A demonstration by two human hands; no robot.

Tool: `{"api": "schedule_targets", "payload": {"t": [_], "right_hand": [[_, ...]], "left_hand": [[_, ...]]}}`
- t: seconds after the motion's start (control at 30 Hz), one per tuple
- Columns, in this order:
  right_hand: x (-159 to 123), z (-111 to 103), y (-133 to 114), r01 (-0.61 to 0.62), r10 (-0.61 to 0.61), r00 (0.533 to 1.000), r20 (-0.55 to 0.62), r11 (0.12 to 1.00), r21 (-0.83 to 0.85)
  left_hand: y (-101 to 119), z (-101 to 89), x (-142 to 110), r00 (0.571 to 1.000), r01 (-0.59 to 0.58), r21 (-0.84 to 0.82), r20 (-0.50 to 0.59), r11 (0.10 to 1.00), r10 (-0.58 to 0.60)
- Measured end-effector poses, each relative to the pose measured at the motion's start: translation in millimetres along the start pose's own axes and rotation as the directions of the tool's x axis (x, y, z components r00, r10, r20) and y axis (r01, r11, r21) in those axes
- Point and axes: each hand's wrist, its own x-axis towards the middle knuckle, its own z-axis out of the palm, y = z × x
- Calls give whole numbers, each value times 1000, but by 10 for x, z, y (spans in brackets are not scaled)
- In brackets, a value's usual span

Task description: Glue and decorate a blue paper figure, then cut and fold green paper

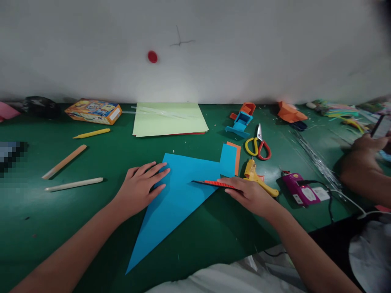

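Note:
A blue sheet of paper (pixel 180 191), folded into a long triangle, lies on the green table (pixel 45 219). My left hand (pixel 140 185) rests flat on its left edge with fingers stretched out. My right hand (pixel 249 193) grips a red utility knife (pixel 214 183), whose tip lies across the paper's right edge. A blue strip over an orange strip (pixel 237 158) sticks up past the fold.
Right of my hand lie a yellow glue gun (pixel 255 177), scissors (pixel 259 146) and a purple device (pixel 297 189) with a cable. Pale green paper (pixel 168 119), an orange box (pixel 93 110), pencils and sticks (pixel 65 160) lie farther back. Another person's hand (pixel 363 156) works at the right.

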Motion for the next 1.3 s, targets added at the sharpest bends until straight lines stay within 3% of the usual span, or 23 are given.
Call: {"api": "schedule_targets", "payload": {"t": [1.3], "right_hand": [[-51, -115, 104, 36, -35, 998, 60, 999, -22]], "left_hand": [[20, -15, -6, 1000, 3, 26, 10, 1000, -4]]}}
